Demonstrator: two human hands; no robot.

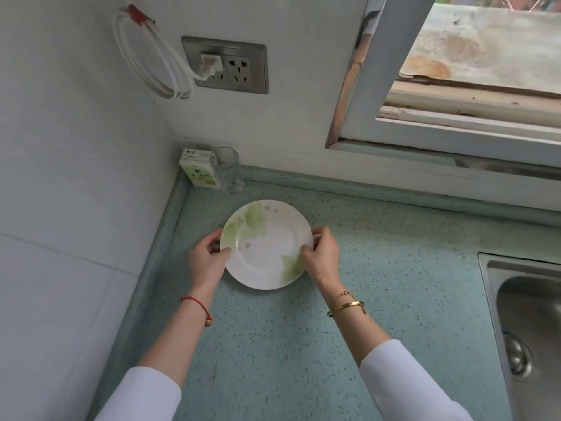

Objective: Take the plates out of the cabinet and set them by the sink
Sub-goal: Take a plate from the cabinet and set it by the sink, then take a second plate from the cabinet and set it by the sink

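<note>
Found one plate (267, 247) at frame centre, on or just over bench (379, 284) left of sink (498, 287), left hand (206, 261) and right hand (323, 253) fingers (304, 251) clamped on rim; release pending.

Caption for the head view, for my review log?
Left hand and right hand hold a floral plate by its rim at the green counter, left of the sink; carton and glass behind.

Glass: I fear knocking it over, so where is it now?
In the head view, the glass stands in the far left corner of the counter, just right of the carton, beyond the plate.
</note>
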